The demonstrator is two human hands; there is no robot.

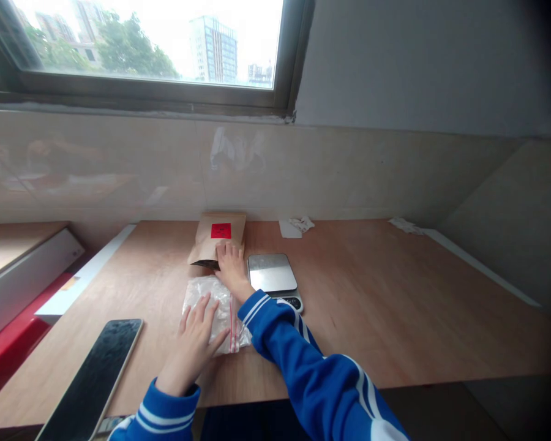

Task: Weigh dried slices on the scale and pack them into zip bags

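A brown kraft paper bag (205, 241) with a red label lies near the back wall, its dark open mouth towards me. My right hand (231, 264) grips the near edge of this bag, fingers bent over its top face; the thumb is mostly hidden. Closer to me is a stack of clear zip bags (223, 315) with red seal strips. On these rests my left hand (197, 337), fingers spread and holding nothing. Just right of my right wrist stands a kitchen scale (272, 272) with a silver plate; my sleeve partly covers its front panel.
A large black-screened phone or tablet (94, 373) lies at the front left of the wooden table (371, 306). White paper (290, 229) and a crumpled tissue (303, 223) lie at the back edge. Left of the table is something red (13, 337). A window (142, 49) is above.
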